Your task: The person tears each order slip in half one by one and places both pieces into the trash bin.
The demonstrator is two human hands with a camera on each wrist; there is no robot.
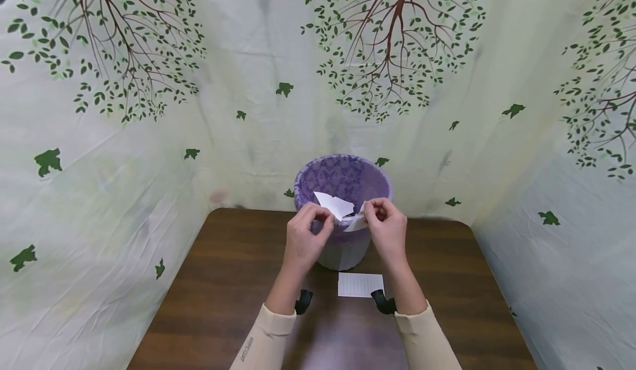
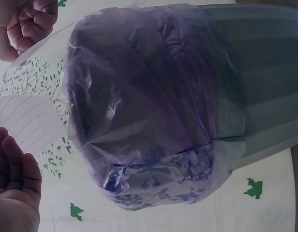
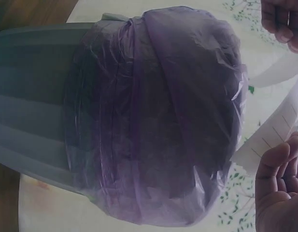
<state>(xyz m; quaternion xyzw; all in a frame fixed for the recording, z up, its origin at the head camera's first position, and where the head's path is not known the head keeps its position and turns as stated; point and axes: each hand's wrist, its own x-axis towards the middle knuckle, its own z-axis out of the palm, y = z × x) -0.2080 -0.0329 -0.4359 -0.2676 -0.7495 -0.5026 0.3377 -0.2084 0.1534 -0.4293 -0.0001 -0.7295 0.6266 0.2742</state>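
Observation:
My left hand (image 1: 307,234) pinches a white piece of paper (image 1: 334,204) with a ragged edge between thumb and fingers. Faint ruled lines cross this piece (image 2: 30,121) in the left wrist view. A second, narrower paper piece (image 1: 355,224) is pinched by my right hand (image 1: 388,234); its lines also show on the strip (image 3: 274,133) in the right wrist view. Both pieces hang over the near rim of a grey waste bin (image 1: 343,257) lined with a purple patterned plastic bag (image 1: 340,172). Between the two pieces there appears a narrow gap.
A lined white sheet (image 1: 359,285) lies on the dark wooden table (image 1: 238,270), in front of the bin and between the forearms. Behind the table hangs a pale cloth (image 1: 248,165) printed with trees and green leaves. Dark wrist straps (image 1: 304,302) sit at both wrists.

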